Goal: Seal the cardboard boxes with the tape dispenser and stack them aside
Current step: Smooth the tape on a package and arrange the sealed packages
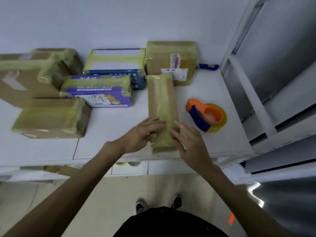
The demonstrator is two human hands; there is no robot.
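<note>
Centrally, the narrow taped box lies lengthwise on the white table; the left hand lays straight fingers across its near end; the right hand presses flat, uncurled, against its right side; the tape dispenser sits nearby, untouched.

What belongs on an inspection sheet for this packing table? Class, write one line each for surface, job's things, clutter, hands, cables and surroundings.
Surface: white table, panel seams showing.
Job's things: narrow cardboard box, taped along its top, lying lengthwise; tape dispenser lying to its right, apart.
Clutter: other taped boxes at left and back, among them a purple box and a blue box.
Hands: left hand and right hand rest with straight fingers on the narrow box's near end, one each side.
Cables: nothing seen.
Surroundings: white wall behind; white frame at right.
</note>
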